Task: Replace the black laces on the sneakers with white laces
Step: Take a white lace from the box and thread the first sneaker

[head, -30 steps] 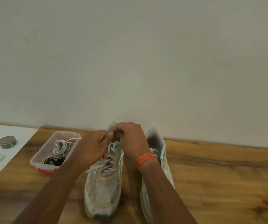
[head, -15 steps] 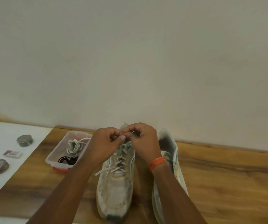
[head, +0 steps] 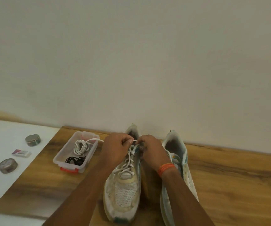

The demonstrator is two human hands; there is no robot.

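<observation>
Two worn white sneakers stand side by side on the wooden board, toes toward me. The left sneaker carries a white lace threaded up its eyelets. My left hand and my right hand meet above its tongue, each pinching an end of that lace near the top eyelets. The right sneaker sits partly behind my right forearm, and no lace shows on it. A clear plastic box to the left holds a coiled white lace and a bundle of black laces.
The wooden board ends at a pale wall just behind the shoes. On the white surface to the left lie two round metal tins and a small eraser-like packet.
The view has shifted, so the shoes and box sit further right in frame. My hands have closed together above the tongue, fingertips now touching over the lace ends.
</observation>
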